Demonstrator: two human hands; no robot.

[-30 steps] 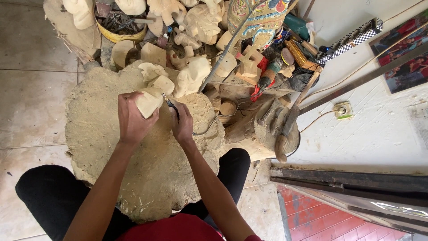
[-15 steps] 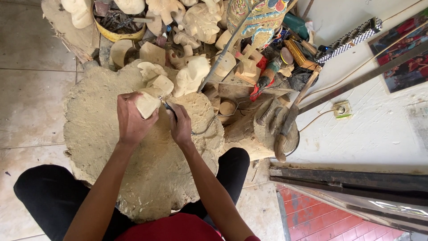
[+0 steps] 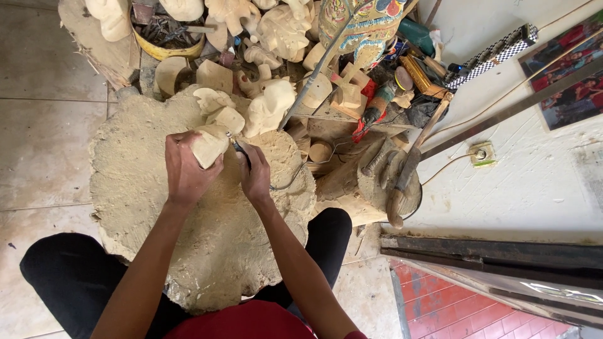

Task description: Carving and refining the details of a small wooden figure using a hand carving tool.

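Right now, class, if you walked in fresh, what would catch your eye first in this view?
First, the two hands at the centre: the left hand grips a pale wooden block while the right hand presses a slim carving tool against it, over a broad, sawdust-covered stump. Behind it, a heap of unfinished pale carvings crowds the top, beside a brightly painted figure.

A flat picture poster with dark red and blue colours lies on the white floor at the far right

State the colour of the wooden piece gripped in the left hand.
Pale cream, unpainted wooden piece in the left hand; head view shows it best.
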